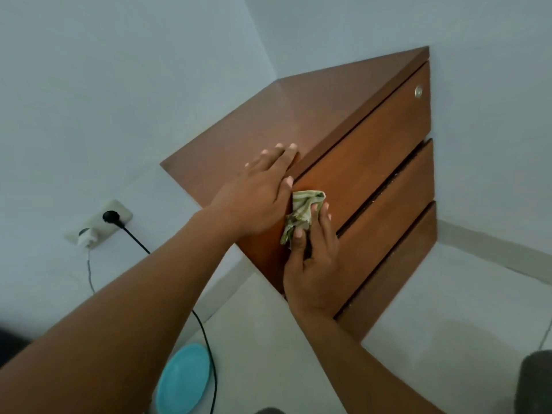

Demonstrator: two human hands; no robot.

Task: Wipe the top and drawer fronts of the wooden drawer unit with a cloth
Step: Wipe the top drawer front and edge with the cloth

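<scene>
Two hands, one drawer unit (382, 138).
Your left hand (263, 189) lies flat on top; at five o'clock, your right hand (313, 264) clutches the limp, bunched cloth (301, 210).

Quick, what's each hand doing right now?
Left hand: open, flat on top of the drawer unit.
Right hand: gripping the cloth against the top drawer front.

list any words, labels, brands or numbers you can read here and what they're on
No readable text anywhere in this view.
wooden drawer unit: plain fronts, no label.
round lock: any marking too small to read.
cloth: stripes only, no print.
wall socket: no lettering visible.
</scene>
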